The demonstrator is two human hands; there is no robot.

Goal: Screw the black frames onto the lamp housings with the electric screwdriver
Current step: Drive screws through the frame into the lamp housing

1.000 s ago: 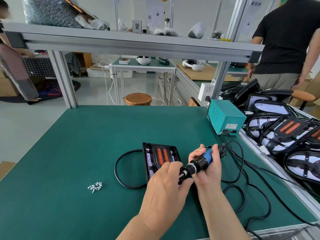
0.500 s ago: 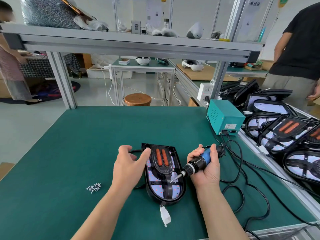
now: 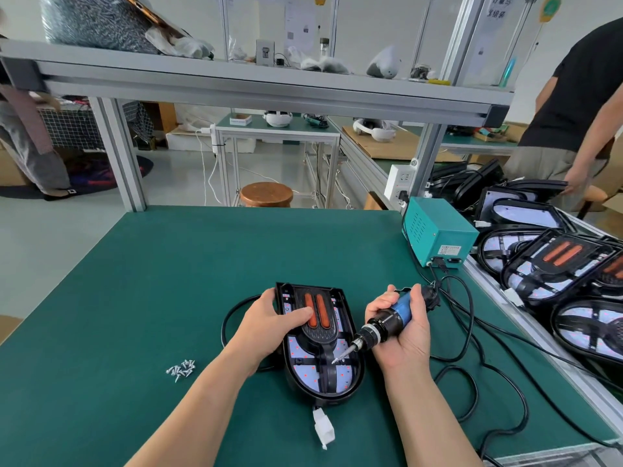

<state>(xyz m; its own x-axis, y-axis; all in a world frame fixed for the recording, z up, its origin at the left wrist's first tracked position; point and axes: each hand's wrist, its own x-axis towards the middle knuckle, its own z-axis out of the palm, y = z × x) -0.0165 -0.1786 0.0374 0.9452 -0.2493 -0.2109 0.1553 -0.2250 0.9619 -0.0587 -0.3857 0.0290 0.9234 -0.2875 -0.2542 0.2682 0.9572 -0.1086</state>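
Over lamp housing (image 3: 323, 397), electric screwdriver (image 3: 387, 323) tip down-left

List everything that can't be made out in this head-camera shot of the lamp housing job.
All in the head view:
- Too small to tell: whether a screw sits on the electric screwdriver bit.
- Hidden under the left hand: the lamp housing left edge.
- Covered by the right hand: the screwdriver's grip.
- Too small to count: the loose screws.
- Too small to read: the power box label.
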